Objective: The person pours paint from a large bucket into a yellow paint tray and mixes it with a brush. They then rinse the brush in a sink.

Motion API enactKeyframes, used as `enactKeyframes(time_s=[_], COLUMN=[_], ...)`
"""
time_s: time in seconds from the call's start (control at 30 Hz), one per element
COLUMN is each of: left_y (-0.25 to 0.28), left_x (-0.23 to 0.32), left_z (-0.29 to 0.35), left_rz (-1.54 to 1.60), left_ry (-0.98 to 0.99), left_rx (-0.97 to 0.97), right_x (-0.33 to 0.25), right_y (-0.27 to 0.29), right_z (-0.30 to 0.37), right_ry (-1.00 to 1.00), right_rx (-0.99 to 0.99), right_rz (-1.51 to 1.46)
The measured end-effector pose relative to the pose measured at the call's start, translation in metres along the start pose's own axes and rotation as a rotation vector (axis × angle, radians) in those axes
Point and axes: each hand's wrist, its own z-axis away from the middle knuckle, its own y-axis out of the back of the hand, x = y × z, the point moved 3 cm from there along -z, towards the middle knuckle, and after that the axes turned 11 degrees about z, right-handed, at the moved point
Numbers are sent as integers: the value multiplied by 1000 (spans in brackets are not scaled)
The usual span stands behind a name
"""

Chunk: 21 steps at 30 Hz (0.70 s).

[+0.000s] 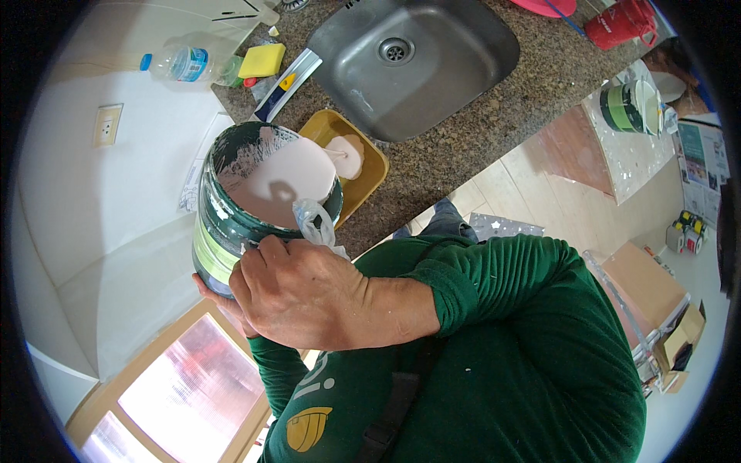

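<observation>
A dark green bucket [224, 220] is held at ten o'clock from centre, tilted; its long axis runs from seven to one o'clock, mouth toward one. By it, pale pink paint [289, 181] is poured in a thin stream into a yellow tray [374, 174] at two o'clock. The right hand [301, 293] is curled against the bucket's near side, beside translucent plastic [312, 220]; what its grip pinches cannot be told. The left hand [228, 309] is pressed to the lower side, its grip mostly hidden. The tray is carried by a speckled granite table [432, 166], into which a steel sink [455, 69] is set at twelve. Pale floor tiles [509, 185] are seen at two. A lime band [212, 251] is borne by the bucket, a blue label [193, 64] by a bottle [166, 62] at ten.
</observation>
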Motion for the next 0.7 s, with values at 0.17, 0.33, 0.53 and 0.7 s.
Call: enactKeyframes(time_s=[0.17,0.33,0.53,0.7], left_y=[-3,-3,-2,0], left_x=[-1,-4,-7,-8], left_z=[-1,-2,-4,-3], left_rz=[0,9,17,24], left_ry=[8,13,13,7], left_rx=[-9,-10,-12,-5], right_x=[0,-2,-3,-6], right_y=[2,0,2,2], right_z=[-1,-1,-3,-4], right_ry=[0,28,3,3], right_rx=[20,-59,25,33], right_rz=[7,-9,-27,-18])
